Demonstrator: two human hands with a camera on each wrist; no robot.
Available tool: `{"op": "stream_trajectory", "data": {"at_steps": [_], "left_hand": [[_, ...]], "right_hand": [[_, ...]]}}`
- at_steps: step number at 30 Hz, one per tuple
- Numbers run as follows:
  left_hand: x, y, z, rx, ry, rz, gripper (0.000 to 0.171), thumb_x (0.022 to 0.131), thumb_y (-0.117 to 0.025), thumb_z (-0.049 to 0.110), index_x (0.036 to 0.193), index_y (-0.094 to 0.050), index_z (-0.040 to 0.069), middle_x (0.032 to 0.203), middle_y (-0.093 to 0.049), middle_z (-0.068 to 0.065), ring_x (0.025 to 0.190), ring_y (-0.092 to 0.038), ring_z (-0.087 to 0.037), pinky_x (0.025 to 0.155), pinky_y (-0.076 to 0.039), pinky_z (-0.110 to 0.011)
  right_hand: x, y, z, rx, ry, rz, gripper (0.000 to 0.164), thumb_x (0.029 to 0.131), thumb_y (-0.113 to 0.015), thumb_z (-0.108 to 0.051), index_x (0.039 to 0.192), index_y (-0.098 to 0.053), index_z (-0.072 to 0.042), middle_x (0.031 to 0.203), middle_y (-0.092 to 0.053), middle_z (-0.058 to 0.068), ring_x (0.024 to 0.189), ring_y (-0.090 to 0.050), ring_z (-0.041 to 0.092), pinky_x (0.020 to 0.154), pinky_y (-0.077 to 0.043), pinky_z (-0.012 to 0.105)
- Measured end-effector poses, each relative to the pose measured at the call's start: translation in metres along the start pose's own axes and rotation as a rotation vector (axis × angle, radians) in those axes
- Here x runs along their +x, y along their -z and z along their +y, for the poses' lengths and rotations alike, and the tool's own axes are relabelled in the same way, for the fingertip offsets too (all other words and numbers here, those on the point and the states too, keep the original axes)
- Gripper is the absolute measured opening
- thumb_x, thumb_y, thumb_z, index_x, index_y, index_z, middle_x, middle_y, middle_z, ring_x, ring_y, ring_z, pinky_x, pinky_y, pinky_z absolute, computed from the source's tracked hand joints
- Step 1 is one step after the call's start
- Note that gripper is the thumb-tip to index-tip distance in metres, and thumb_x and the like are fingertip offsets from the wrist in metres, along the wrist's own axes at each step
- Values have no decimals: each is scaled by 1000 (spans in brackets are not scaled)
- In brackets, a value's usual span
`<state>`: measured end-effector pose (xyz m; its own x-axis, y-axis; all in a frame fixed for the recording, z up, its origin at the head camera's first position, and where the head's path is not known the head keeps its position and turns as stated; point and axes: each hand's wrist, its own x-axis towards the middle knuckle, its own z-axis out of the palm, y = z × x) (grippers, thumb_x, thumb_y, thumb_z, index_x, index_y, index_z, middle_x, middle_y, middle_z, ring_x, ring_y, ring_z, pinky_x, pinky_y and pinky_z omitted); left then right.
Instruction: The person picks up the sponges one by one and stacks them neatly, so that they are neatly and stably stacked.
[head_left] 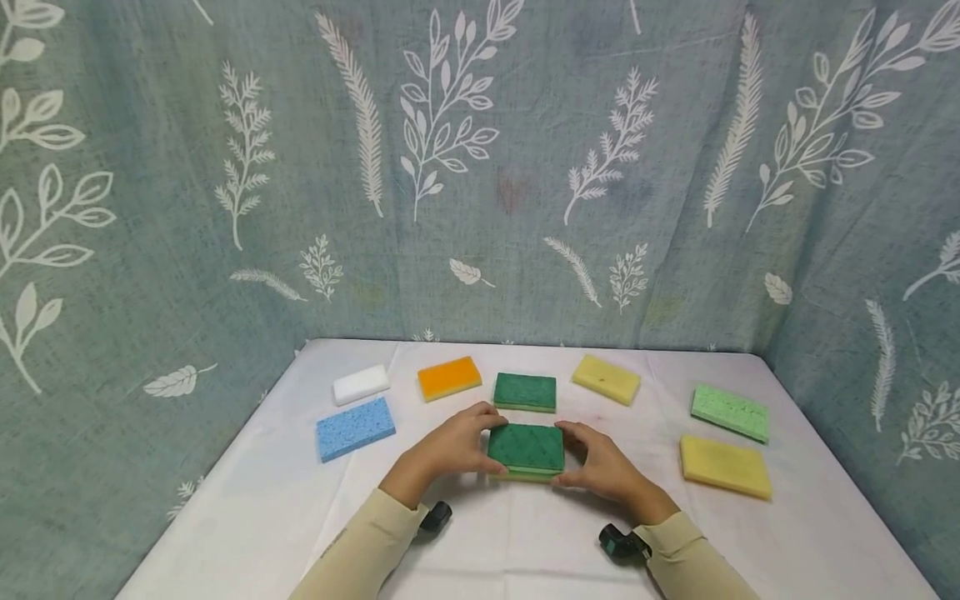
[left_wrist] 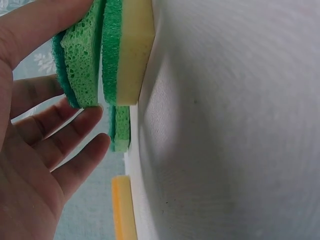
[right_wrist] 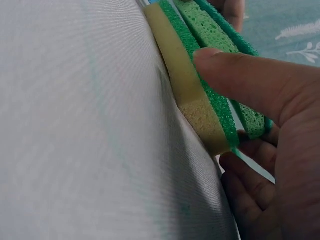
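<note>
In the middle of the table, a light green cellulose sponge with a dark green scouring layer (head_left: 525,446) lies over a yellow sponge with a green scouring layer (left_wrist: 136,50). A narrow gap shows between them in both wrist views. My left hand (head_left: 456,443) grips the upper sponge by its left end, thumb on the near side, fingers on the far side. At the right end, my right hand (head_left: 602,468) pinches the upper sponge between thumb and fingers. Its thumb tip overlaps the lower sponge's green layer in the right wrist view.
Behind the pair lies another dark green-topped sponge (head_left: 525,392). Around it are an orange sponge (head_left: 449,378), a white sponge (head_left: 362,385), a blue sponge (head_left: 356,429), a yellow sponge (head_left: 606,379), a light green sponge (head_left: 730,412) and a larger yellow sponge (head_left: 724,467). Patterned cloth encloses the white-covered table (head_left: 510,550).
</note>
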<state>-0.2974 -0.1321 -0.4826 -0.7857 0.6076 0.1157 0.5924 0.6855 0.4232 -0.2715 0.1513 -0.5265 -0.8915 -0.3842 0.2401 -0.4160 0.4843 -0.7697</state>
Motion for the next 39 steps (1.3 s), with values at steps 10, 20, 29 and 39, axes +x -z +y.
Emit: {"op": "stream_trajectory", "data": {"at_steps": [10, 20, 29, 39], "left_hand": [[0, 0, 3, 8, 18, -25, 78, 69, -87, 46, 133, -60, 12, 125, -52, 1, 111, -52, -14, 97, -45, -34], [1, -2, -2, -17, 5, -69, 88, 67, -90, 35, 141, -50, 5, 129, -57, -3, 113, -53, -15, 100, -43, -35], [1, -4, -1, -32, 1, -73, 87, 68, -89, 30, 141, -49, 2, 129, -57, -4, 112, -54, -14, 99, -44, -34], [1, -5, -3, -41, -8, -60, 86, 69, -88, 34, 139, -50, 3, 127, -59, -4, 108, -56, -14, 97, -46, -35]], "right_hand": [[1, 0, 1, -31, 3, 0, 88, 61, -93, -30, 136, -54, -5, 124, -61, 2, 113, -57, 22, 98, -43, 46], [1, 2, 2, 14, -27, -35, 91, 63, -92, -29, 140, -50, -6, 125, -60, 4, 116, -56, 25, 100, -40, 50], [0, 3, 2, 38, -4, -36, 88, 63, -92, -26, 138, -51, -4, 125, -61, 5, 114, -57, 26, 99, -41, 51], [2, 3, 5, 35, 8, -39, 87, 64, -91, -23, 138, -51, -3, 128, -60, 6, 116, -57, 26, 100, -41, 50]]}}
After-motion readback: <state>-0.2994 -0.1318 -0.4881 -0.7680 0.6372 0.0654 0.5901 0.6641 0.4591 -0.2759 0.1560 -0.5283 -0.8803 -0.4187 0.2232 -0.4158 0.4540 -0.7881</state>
